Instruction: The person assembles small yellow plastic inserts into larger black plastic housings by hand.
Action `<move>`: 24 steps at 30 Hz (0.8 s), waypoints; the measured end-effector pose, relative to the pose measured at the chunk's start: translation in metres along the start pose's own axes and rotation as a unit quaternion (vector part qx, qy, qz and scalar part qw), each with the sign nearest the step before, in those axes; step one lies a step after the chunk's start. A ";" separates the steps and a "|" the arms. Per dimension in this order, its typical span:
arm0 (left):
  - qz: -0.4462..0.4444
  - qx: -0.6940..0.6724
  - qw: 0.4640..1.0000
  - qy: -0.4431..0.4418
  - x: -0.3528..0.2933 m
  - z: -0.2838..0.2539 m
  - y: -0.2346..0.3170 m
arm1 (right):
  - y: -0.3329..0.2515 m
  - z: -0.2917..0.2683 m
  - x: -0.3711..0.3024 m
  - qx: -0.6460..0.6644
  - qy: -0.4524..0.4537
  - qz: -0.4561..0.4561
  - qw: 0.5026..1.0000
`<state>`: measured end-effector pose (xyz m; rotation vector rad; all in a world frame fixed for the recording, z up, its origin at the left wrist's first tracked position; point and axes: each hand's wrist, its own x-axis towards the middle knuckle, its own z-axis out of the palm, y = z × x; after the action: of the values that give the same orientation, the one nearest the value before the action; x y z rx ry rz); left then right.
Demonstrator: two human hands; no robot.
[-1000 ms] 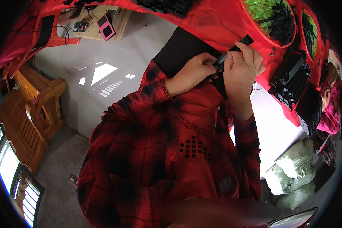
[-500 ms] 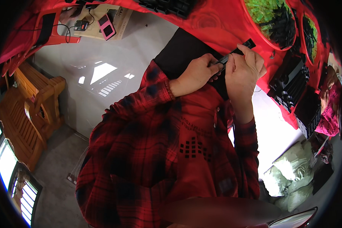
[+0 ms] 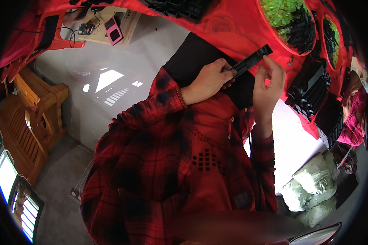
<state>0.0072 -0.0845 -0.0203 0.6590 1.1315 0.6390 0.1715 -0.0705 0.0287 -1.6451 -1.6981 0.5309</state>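
Note:
Between the thumb and fingers of my left hand (image 3: 208, 81) is the near end of a long, narrow black plastic strip (image 3: 250, 62). It slants up and to the right over my dark lap (image 3: 202, 53), and its far end has a raised, notched shape. My right hand (image 3: 268, 87) stands just right of the strip with thumb and forefinger apart. The forefinger's tip is close under the far end; whether it touches cannot be made out. I see nothing in the right hand.
A red-covered table (image 3: 233, 24) bears a red basin (image 3: 262, 21) of yellow-green and black small pieces, a second basin (image 3: 325, 55), and stacked black plastic parts (image 3: 310, 87). Pale bags (image 3: 315, 179) lie lower right. At left are a wooden chair (image 3: 24, 130) and a pink device (image 3: 113, 31) on a box.
My right hand has let go of the strip and drawn back to the right, its fingers parting. More of the strip now shows. The left hand keeps its hold.

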 end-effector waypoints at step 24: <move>0.013 0.139 0.990 -0.007 0.008 0.004 0.018 | 0.001 0.006 0.001 -0.268 -0.070 -0.219 0.936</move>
<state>0.0116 -0.0674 -0.0107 0.9152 1.2115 0.5012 0.1677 -0.0682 0.0244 -1.5197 -2.3821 -0.0468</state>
